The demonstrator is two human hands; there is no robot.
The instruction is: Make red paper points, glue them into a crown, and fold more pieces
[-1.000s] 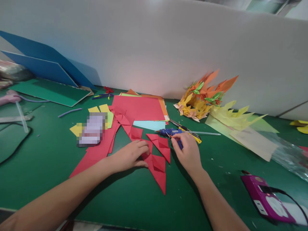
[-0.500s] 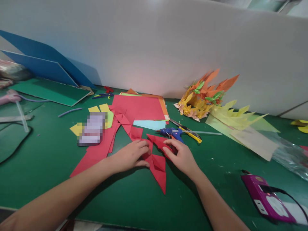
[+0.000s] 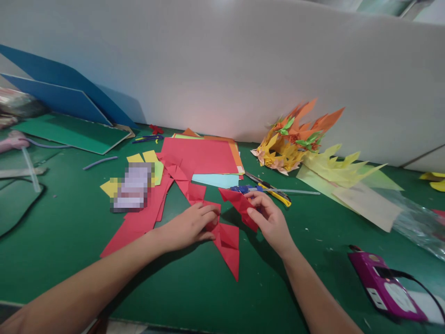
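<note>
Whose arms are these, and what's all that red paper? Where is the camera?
There is no machine here, just a person's two bare arms. The camera sits on their head, looking down, so you see what they see. The left hand presses on folded red paper lying on the green table. The right hand holds another folded red piece in its fingers. Behind lie a blue glue gun, a yellow knife, coloured sheets and paper flowers.

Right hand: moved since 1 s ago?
Yes: the right hand came off the blue glue gun, slightly toward the person, now pinching a folded red piece.
</note>
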